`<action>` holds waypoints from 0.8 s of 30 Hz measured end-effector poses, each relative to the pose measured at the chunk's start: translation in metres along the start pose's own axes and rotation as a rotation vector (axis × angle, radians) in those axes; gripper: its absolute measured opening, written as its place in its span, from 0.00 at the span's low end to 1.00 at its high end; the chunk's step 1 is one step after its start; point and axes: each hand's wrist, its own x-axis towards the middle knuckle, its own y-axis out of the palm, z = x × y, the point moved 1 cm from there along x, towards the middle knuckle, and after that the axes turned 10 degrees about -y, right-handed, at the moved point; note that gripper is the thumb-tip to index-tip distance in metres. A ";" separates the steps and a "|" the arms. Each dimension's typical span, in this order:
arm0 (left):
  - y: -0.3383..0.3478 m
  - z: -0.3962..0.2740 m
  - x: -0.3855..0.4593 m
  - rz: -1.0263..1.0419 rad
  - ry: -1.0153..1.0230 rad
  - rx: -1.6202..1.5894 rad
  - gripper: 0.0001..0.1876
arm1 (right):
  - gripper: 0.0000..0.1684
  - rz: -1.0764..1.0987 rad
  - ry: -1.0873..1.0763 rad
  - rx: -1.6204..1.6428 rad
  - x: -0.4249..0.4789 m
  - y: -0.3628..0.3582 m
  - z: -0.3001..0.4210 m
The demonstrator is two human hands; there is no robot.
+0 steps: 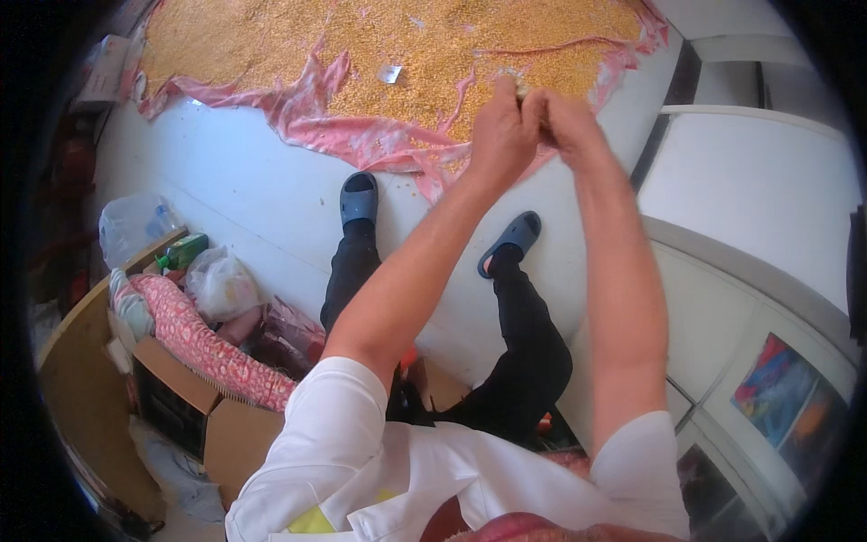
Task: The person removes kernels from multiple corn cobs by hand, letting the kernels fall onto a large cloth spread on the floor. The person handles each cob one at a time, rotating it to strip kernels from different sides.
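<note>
My left hand [502, 132] and my right hand [572, 125] meet in front of me, with arms stretched out and fingers curled. Between their fingertips a small pale object [522, 92] shows; the fingers hide most of it, so its kind is unclear. Beneath and beyond the hands, a wide layer of loose yellow corn kernels [433, 40] covers a pink patterned cloth [379, 139] on the floor. The cloth's near edge is rumpled and folded. A small silvery-white packet or scrap [389, 74] lies on the kernels, left of my hands.
My slippered feet [359, 196] stand on the pale tiled floor [223, 162]. White cabinets [745, 183] line the right side. To the left are a knotted plastic bag [222, 284], a green bottle [184, 251], a red floral cushion or cloth [203, 332] and a cardboard box [179, 372].
</note>
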 end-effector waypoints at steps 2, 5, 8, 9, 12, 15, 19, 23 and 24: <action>0.004 -0.014 0.007 0.049 0.003 0.016 0.18 | 0.24 -0.018 -0.016 -0.023 0.007 -0.012 0.010; -0.008 -0.004 0.016 0.025 -0.018 0.032 0.18 | 0.26 0.004 -0.103 -0.009 -0.020 0.001 0.045; -0.012 0.028 0.018 0.041 -0.161 -0.117 0.18 | 0.21 0.135 -0.148 -0.070 -0.030 -0.004 0.035; -0.017 0.033 0.012 0.060 -0.239 -0.188 0.17 | 0.20 0.154 -0.188 -0.094 -0.037 -0.001 0.032; -0.028 0.017 -0.016 0.144 -0.430 -0.371 0.20 | 0.16 0.035 -0.435 -0.367 -0.043 0.006 0.004; -0.046 0.030 -0.032 0.219 -0.665 -0.585 0.19 | 0.16 0.077 -0.496 -0.402 -0.072 0.028 0.021; -0.060 0.035 -0.038 0.354 -0.784 -0.761 0.19 | 0.16 0.148 -0.601 -0.480 -0.088 0.035 0.020; -0.062 0.036 -0.030 0.331 -0.676 -0.673 0.19 | 0.17 0.161 -0.631 -0.519 -0.092 0.040 0.015; -0.064 0.037 -0.027 0.340 -0.633 -0.637 0.19 | 0.16 0.133 -0.678 -0.535 -0.091 0.044 0.013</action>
